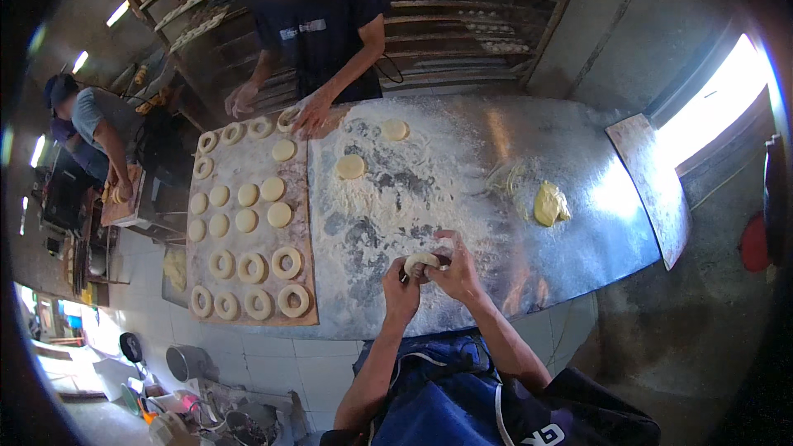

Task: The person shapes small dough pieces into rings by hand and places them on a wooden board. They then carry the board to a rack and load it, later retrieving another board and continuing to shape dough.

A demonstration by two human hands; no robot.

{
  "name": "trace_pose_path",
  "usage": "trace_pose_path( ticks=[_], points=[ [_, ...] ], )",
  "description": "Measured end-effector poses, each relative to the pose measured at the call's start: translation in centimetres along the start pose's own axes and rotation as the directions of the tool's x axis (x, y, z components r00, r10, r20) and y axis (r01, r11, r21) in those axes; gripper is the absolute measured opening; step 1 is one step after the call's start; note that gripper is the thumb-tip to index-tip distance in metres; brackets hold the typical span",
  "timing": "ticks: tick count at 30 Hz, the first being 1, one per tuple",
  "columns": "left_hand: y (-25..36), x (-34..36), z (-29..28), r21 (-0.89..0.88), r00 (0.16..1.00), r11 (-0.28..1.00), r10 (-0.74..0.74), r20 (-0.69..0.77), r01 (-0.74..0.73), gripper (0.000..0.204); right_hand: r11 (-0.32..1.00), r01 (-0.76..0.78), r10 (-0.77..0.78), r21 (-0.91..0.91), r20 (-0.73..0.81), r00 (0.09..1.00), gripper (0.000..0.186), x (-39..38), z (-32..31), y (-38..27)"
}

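Note:
Over the near edge of the floury metal table, a ring of pale dough (422, 259) is gripped between my two hands. My left hand (401, 289) curls round its left side, and my right hand (457, 274) holds the other side with some fingers raised. Part of the ring is hidden by fingers. Left of them lies a wooden board (227, 238) with dough rings (292, 301) in its near and far rows and flat dough rounds (246, 220) between. Two more dough rounds, one nearer (350, 167) and one farther (395, 130), rest on flour beyond my hands.
A yellow dough lump (551, 204) sits right of the flour on the metal table (570, 144). Across the table, a co-worker's hand (312, 113) touches a ring on the board. Tray racks (462, 0) stand behind. A floury board (652, 182) leans at the right edge.

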State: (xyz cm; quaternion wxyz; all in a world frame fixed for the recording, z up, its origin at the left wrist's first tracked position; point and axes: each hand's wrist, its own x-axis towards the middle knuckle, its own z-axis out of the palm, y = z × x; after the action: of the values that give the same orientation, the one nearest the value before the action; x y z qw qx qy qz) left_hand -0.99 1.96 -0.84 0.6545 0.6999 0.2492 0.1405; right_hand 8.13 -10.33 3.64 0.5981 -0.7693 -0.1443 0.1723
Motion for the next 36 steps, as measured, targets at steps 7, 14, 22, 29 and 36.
trace_pose_path(
  ticks=[7, 14, 22, 29, 36],
  points=[
    [0.3, -0.6, 2.3, -0.82, 0.959, 0.499, -0.116, 0.257, 0.28, 0.04, 0.996, 0.017, -0.061, 0.092, 0.506, 0.86, 0.07, 0.6, -4.4, -0.1],
    [1.0, 1.4, 3.4, -0.814, 0.981, 0.58, 0.14, 0.133, 0.027, 0.043, 0.879, -0.357, 0.28, 0.315, 0.264, 0.923, 0.049, 3.2, -3.1, 2.0],
    [-2.0, 2.7, 4.6, 0.225, 0.934, 0.932, 0.323, -0.154, -0.285, 0.035, 0.975, -0.087, 0.138, -0.203, 0.254, 0.957, 0.063, 2.0, -2.4, 1.2],
    [-1.9, 2.9, 2.5, 0.151, 0.974, 0.972, 0.197, -0.114, -0.179, 0.041, 0.886, -0.377, 0.336, 0.271, 0.186, 0.923, 0.063, 0.5, 1.0, 0.9],
    [-3.9, 3.6, -0.1, -0.314, 0.936, 0.883, 0.311, -0.164, -0.348, 0.05, 0.955, 0.267, -0.254, -0.133, 0.106, 0.961, 0.062, 0.7, 3.2, 1.5]
  ],
)
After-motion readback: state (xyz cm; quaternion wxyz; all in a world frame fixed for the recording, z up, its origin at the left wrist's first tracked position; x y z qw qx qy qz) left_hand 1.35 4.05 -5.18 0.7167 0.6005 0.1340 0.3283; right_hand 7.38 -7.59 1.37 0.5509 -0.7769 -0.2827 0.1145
